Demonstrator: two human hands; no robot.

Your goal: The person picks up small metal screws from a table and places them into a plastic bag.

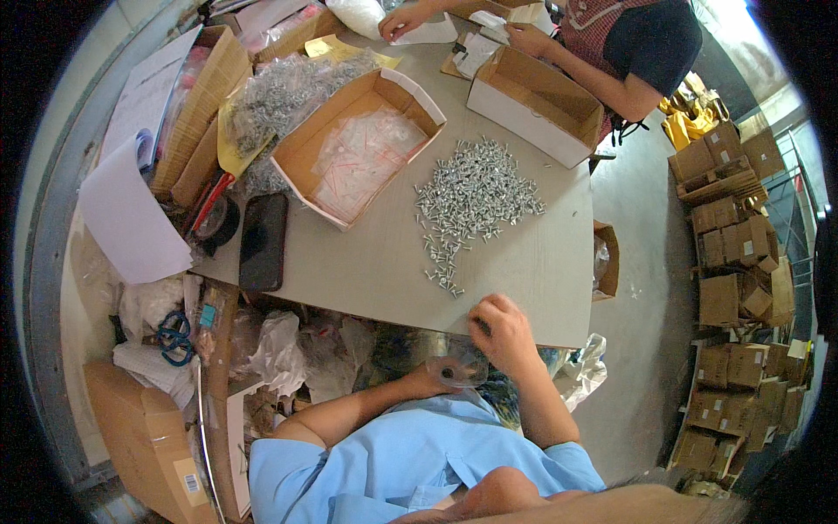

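A heap of small silver screws (476,188) is spread over the grey tabletop, thinning into a tail toward the near edge. My right hand (502,330) is at that edge, just short of the tail, its fingers curled together; whatever may be between them is hidden. Below the edge, close to my body, my left hand (429,377) grips a small clear plastic bag (464,370). Left of the heap stands an open cardboard box (292,162) with a pile of clear, red-striped zip bags (367,157) inside.
Bagged screws (292,92) crowd the table's left side, near a black phone (263,243) and a tape roll (216,223). Across the table, a co-worker's hand (530,41) holds papers beside a long white box (534,112). Stacked cartons (738,244) line the right.
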